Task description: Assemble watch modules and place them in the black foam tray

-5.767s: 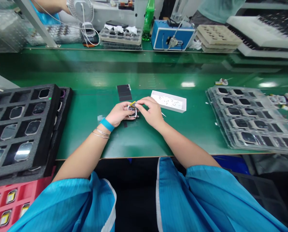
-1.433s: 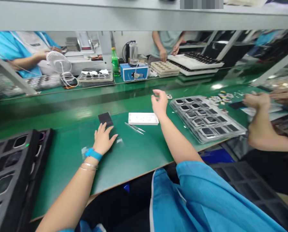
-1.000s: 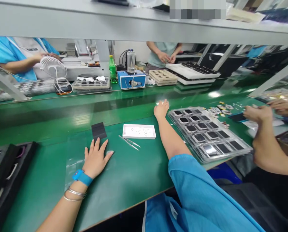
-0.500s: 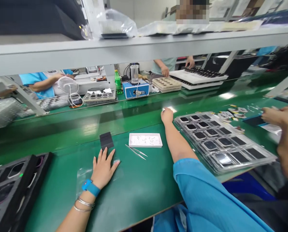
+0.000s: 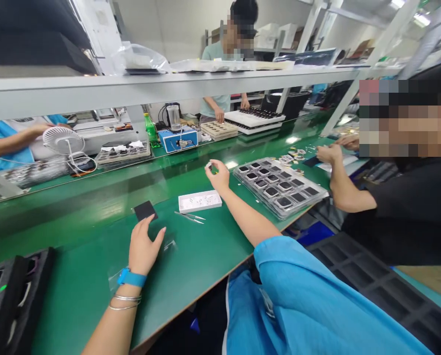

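Head view: the right hand (image 5: 220,178) is out in front, its forearm slanting forward and to the left from a blue sleeve (image 5: 298,286), thumb and forefinger curled into a ring that pinches a small pale part (image 5: 209,166) at the tips. Its finer detail is too small to read. The left hand (image 5: 143,246) is palm down and spread, fingers pointing forward, thumb angled out toward the right; its fingertips overlap the near corner of a black sheet (image 5: 144,209), though whether they press on it I cannot tell. A blue band (image 5: 133,278) circles the left wrist. Between the hands lie the tweezers (image 5: 189,218), with a white box (image 5: 200,208) just beyond, nearer the right hand. Right of that hand sits a clear tray (image 5: 258,193) of dark-faced square pieces.
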`<state>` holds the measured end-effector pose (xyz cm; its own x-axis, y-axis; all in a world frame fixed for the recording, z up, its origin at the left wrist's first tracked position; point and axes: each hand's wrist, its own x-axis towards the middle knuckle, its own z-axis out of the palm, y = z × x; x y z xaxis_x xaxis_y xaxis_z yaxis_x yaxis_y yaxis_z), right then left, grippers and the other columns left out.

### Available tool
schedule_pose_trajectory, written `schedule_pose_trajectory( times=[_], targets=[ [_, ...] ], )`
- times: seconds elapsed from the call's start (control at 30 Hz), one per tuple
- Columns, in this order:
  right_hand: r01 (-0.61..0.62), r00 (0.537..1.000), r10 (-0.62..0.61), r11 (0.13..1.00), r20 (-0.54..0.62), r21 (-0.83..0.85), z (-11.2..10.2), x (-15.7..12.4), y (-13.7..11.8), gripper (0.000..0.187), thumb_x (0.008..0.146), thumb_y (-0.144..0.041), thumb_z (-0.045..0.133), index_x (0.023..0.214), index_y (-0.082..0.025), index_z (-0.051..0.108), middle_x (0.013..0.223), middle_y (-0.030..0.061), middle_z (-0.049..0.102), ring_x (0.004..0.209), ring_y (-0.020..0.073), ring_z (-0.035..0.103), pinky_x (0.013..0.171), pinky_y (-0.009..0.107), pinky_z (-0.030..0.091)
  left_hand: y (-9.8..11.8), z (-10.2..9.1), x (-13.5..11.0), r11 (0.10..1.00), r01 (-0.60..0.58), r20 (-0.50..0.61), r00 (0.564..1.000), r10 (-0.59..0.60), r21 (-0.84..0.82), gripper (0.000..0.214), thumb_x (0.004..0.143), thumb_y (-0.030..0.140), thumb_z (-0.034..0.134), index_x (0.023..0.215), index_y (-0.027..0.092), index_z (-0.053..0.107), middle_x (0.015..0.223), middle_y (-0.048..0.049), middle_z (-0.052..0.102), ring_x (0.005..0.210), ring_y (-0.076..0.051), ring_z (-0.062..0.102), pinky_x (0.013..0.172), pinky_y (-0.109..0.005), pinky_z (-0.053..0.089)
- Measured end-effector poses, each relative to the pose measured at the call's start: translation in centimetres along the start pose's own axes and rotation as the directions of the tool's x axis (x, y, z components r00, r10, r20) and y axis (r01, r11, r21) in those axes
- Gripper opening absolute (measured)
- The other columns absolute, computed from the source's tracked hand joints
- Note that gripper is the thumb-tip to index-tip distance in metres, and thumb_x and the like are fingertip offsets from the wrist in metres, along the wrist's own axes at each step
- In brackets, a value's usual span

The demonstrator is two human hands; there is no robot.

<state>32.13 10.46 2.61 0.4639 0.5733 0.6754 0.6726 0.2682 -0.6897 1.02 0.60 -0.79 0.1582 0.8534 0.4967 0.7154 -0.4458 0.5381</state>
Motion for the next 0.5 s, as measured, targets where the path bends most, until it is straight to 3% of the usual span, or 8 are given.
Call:
schedule_pose_trajectory(
  times=[0.1, 0.2, 0.27, 0.37, 0.5],
  targets=[
    [0.064, 0.972, -0.138, 0.936, 0.191, 0.346, -0.1, -3.2, -5.8, 0.03, 0.075, -0.03, 0.066, 0.102, -0.017, 0.067, 0.101, 0.006, 0.072, 0.091, 0.0173, 0.069, 0.09, 0.03, 0.053, 1.2, -1.0, 0.3, 0.979, 0.099, 0.0, 0.995, -0.101, -0.178, 0.058, 0.079, 0.05, 0.063, 0.127, 0.018, 0.057, 0.12, -0.0142, 0.065, 0.115, -0.03, 0.061, 0.105, -0.05, 0.044],
    [-0.06, 0.866, -0.218, 0.848, 0.45, 0.526, 0.0, -7.3, -10.7, 0.032, 0.072, -0.03, 0.07, 0.101, -0.017, 0.067, 0.097, 0.0043, 0.073, 0.089, 0.0163, 0.07, 0.089, 0.029, 0.054, 2.1, -2.0, 0.7, 0.91, 0.187, 0.09, 0.982, -0.165, -0.369, 0.069, 0.074, 0.05, 0.07, 0.133, 0.02, 0.051, 0.123, -0.0134, 0.065, 0.116, -0.028, 0.061, 0.105, -0.049, 0.046],
    [-0.15, 0.792, -0.234, 0.82, 0.563, 0.552, 0.2, -10.0, -12.7, 0.034, 0.071, -0.032, 0.072, 0.102, -0.018, 0.067, 0.098, 0.0037, 0.073, 0.091, 0.0165, 0.07, 0.09, 0.029, 0.054, 2.1, -2.6, 1.0, 0.834, 0.231, 0.16, 0.972, -0.172, -0.502, 0.077, 0.068, 0.05, 0.075, 0.134, 0.019, 0.049, 0.123, -0.0141, 0.064, 0.114, -0.028, 0.063, 0.103, -0.048, 0.048],
    [-0.231, 0.765, -0.191, 0.811, 0.616, 0.538, 0.6, -13.0, -13.6, 0.032, 0.072, -0.035, 0.073, 0.099, -0.019, 0.067, 0.096, 0.0029, 0.073, 0.093, 0.0172, 0.07, 0.092, 0.03, 0.054, 1.2, -2.9, 0.9, 0.727, 0.303, 0.234, 0.952, -0.198, -0.616, 0.086, 0.061, 0.048, 0.081, 0.134, 0.017, 0.047, 0.114, -0.0137, 0.068, 0.103, -0.027, 0.067, 0.097, -0.048, 0.052],
    [-0.253, 0.749, -0.198, 0.797, 0.632, 0.549, 1.0, -14.9, -12.7, 0.028, 0.074, -0.036, 0.072, 0.096, -0.02, 0.066, 0.096, 0.0024, 0.073, 0.09, 0.0173, 0.071, 0.091, 0.032, 0.056, 0.0, -2.4, 0.0, 0.694, 0.344, 0.259, 0.938, -0.229, -0.632, 0.077, 0.06, 0.046, 0.082, 0.126, 0.015, 0.055, 0.108, -0.0133, 0.07, 0.101, -0.027, 0.068, 0.097, -0.048, 0.052]
  ],
)
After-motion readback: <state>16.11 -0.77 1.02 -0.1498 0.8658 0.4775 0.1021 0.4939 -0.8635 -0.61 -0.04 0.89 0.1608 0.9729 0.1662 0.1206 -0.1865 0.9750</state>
